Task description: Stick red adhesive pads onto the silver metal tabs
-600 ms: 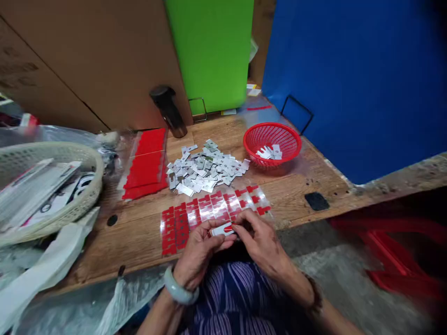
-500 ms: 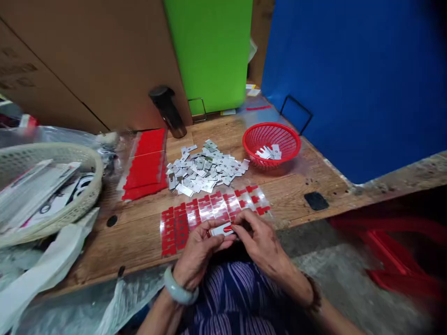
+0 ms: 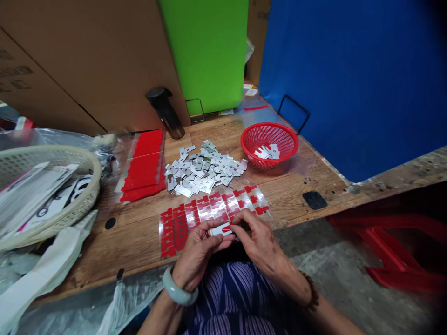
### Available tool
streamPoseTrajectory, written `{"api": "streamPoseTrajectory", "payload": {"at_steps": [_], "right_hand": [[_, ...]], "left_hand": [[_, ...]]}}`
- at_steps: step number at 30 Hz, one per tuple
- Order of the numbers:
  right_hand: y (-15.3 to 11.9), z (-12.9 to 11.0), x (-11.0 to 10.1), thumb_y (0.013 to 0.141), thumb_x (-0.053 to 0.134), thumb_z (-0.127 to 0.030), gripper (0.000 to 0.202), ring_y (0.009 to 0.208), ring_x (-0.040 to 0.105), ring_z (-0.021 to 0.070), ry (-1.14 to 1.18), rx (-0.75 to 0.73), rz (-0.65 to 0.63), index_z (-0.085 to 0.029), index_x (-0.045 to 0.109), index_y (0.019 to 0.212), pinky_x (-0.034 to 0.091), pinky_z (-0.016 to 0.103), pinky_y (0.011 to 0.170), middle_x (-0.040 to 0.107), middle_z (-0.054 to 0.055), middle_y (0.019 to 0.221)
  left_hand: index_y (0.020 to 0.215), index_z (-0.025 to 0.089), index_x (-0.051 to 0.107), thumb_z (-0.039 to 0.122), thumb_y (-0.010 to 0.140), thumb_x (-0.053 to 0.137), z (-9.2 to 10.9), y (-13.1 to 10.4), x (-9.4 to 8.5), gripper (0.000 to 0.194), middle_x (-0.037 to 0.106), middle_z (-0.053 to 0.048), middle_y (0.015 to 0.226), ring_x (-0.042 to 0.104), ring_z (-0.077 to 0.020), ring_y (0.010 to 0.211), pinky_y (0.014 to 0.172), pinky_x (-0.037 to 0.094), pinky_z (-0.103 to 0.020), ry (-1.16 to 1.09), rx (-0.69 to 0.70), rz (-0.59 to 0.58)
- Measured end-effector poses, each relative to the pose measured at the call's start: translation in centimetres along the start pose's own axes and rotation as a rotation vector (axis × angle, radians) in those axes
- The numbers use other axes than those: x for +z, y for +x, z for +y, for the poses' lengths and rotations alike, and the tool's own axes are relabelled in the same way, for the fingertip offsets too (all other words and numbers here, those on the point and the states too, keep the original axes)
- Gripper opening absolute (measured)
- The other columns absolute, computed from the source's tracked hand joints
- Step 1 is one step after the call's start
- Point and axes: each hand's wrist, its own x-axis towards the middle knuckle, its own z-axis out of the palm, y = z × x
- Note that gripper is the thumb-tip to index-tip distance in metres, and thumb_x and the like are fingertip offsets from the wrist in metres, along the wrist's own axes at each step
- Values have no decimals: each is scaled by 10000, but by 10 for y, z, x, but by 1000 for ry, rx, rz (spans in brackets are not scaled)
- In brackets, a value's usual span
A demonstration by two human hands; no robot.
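Note:
My left hand (image 3: 194,249), with a pale bangle at the wrist, grips a small flat silver-white plate (image 3: 217,230) between thumb and fingers, just over the table's front edge. At the plate's right end is a red sticker (image 3: 226,228), pinched by the thumb and forefinger of my right hand (image 3: 258,242). The fingers partly hide how far the sticker lies on the plate. Just beyond my hands lies a clear sheet (image 3: 191,214) carrying rows of red die-cut stickers. Farther back is a loose heap of similar metal plates (image 3: 206,170).
A red basket (image 3: 293,148) with several plates stands right of the heap. Stacked red sheets (image 3: 145,163) and a dark tumbler (image 3: 167,114) are at the left. A cream basket (image 3: 92,186) fills the far left. A blue panel (image 3: 349,93) borders the right.
The view has shifted slightly, moving the scene a little left. Both hands keep nearly the same pose on the plate, with the right fingertips still at the red sticker.

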Motion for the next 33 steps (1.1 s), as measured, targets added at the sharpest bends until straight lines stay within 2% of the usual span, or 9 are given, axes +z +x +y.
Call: {"api": "streamPoseTrajectory", "payload": {"at_steps": [17,33], "right_hand": [[2,7,4,820,496,-122,94,675,491,106,54,-18,17,-197,472,769,385,216,628,509,-27,732],[0,1,3,831,470,-129,93,687,509,122,15,7,11,-193,486,766,397,232,638,538,-8,741]], "left_hand": [[993,93,552,18,690,629,1,3,-3,321,715,-93,777,695,-167,744,725,539,-219,-7,-7,-18],[976,101,555,56,677,668,1,-1,0,323,718,-90,763,693,-168,751,717,534,-213,10,7,10]]}}
